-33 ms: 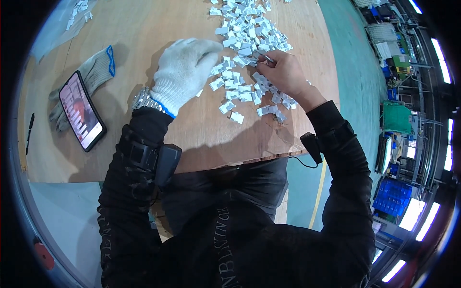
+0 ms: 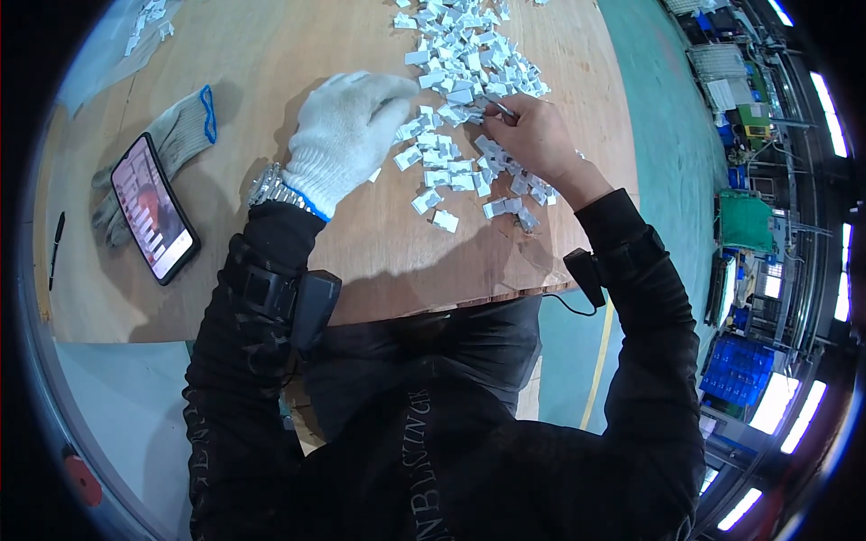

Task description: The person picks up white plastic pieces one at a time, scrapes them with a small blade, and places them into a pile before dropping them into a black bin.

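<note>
"White pieces [image 2: 461, 96] are lying in a loose heap on the wooden counter [image 2: 388, 257], scattering towards its near edge. What could be going wrong?"

"A black sleeve [image 2: 651, 316] dragging low over the nearest ones could be sending a few to the floor, I'd judge; no raised rim is showing there."

"And how are the hands sitting?"

"The gloved left hand [image 2: 347, 131] is showing its back, just left of the heap, its fingers bending towards the pieces. I cannot tell whether they are gripping one. Its thick knit could be dulling touch and nudging neighbours out of place."

"The bare right hand [image 2: 538, 140]?"

"It is leaning over the heap's right side, back upward, fingers pointing inward, with thumb and fingertips pinching a slim grey object [image 2: 502, 109]. Since fingertips alone seem to be holding it, it could be slipping and getting lost among the pieces."
</note>
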